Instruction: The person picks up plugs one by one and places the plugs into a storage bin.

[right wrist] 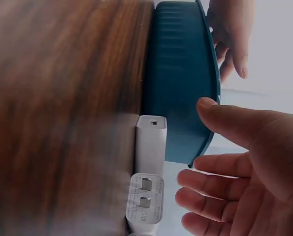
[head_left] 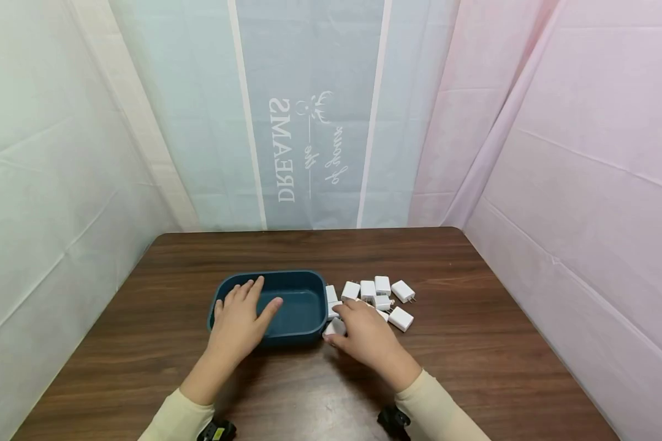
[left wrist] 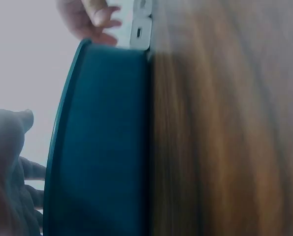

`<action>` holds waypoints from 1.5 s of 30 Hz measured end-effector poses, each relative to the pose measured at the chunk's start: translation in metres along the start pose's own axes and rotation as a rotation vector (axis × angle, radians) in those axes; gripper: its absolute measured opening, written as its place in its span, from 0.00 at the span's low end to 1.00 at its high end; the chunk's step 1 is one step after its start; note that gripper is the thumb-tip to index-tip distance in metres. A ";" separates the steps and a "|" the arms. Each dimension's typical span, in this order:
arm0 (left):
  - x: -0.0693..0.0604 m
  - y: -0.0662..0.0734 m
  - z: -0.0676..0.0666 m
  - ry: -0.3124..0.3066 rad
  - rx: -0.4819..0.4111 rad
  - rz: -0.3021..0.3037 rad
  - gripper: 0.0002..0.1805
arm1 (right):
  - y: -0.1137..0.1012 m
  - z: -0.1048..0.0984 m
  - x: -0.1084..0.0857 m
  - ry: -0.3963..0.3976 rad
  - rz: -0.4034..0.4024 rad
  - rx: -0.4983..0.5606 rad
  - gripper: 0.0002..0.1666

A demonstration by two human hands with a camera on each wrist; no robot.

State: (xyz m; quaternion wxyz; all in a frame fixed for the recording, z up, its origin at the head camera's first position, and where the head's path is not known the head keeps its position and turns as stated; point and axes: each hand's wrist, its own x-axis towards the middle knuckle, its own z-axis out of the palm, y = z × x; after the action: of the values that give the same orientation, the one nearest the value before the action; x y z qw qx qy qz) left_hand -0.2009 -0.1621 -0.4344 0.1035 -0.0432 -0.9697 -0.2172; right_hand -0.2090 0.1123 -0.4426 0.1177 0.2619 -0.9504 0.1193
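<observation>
Lower centre of the head view: tub (head_left: pixel 300 309) on surface (head_left: pixel 463 355) | chargers (head_left: pixel 368 289) clustered just right of it, some beside its right end | left hand (head_left: pixel 235 323) over tub's left part, fingers spread | right hand (head_left: pixel 371 338) over the chargers' near left edge, thumb and bent fingers apart, cannot tell if touching one

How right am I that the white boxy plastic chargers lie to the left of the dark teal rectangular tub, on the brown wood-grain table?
Not quite: the head view shows the white boxy plastic chargers to the right of the dark teal rectangular tub, on the brown wood-grain table.
</observation>
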 end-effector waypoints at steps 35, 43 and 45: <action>0.020 -0.074 -0.018 -0.106 -0.402 -0.351 0.44 | 0.005 0.007 0.001 -0.029 -0.036 0.052 0.34; 0.019 -0.074 -0.009 0.051 -0.442 -0.406 0.29 | 0.005 0.009 0.003 -0.041 -0.013 0.099 0.33; 0.019 -0.075 -0.008 0.087 -0.453 -0.433 0.25 | 0.005 0.010 0.004 -0.035 -0.015 0.093 0.33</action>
State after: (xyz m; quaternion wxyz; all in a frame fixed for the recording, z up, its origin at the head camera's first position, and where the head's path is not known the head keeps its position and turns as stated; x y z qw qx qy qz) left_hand -0.2272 -0.2322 -0.4538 0.0837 0.1517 -0.8779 -0.4464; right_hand -0.2161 0.1115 -0.4514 0.0897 0.2761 -0.9438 0.1581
